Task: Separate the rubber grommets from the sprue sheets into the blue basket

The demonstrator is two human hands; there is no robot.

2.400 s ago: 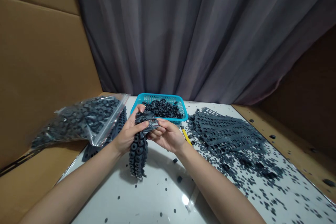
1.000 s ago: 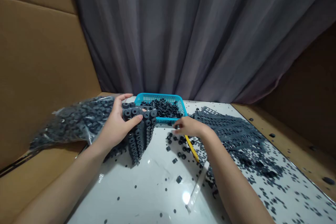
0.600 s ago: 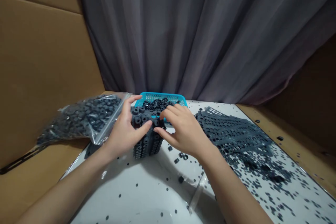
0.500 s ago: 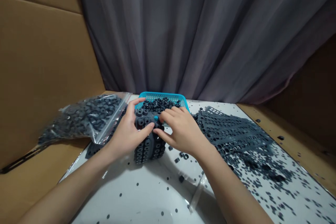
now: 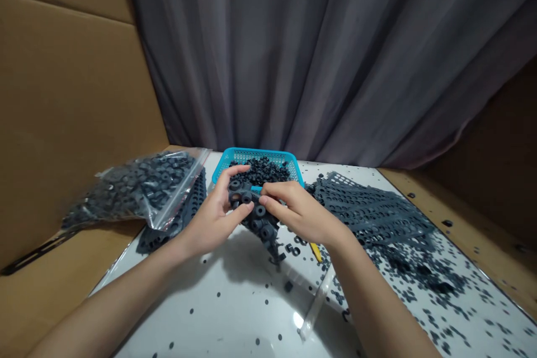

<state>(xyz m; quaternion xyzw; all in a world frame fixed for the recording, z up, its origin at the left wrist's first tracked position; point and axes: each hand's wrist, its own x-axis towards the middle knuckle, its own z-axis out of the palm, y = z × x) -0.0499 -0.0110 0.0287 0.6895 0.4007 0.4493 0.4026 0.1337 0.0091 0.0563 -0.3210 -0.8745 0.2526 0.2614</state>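
Both my hands grip one dark grey rubber sheet studded with small rings [image 5: 260, 222], held just above the white table in front of a blue basket [image 5: 221, 164]. My left hand [image 5: 213, 218] clasps its left end, thumb on top. My right hand [image 5: 298, 212] pinches its upper right edge with the fingers curled. The sheet sags and twists down between them. The basket is heaped with loose black rings [image 5: 263, 170].
A clear zip bag of black rings [image 5: 134, 189] lies at the left over more sheets. A pile of emptied grey sheets [image 5: 369, 212] lies at the right. Black bits dot the white table [image 5: 235, 302]. A yellow stick [image 5: 315, 250] lies under my right wrist. Cardboard walls and a grey curtain enclose the table.
My right hand left the loose rings on the table and joined the left on the sheet. The sheet, hanging straight before, is now bent and twisted toward the right.
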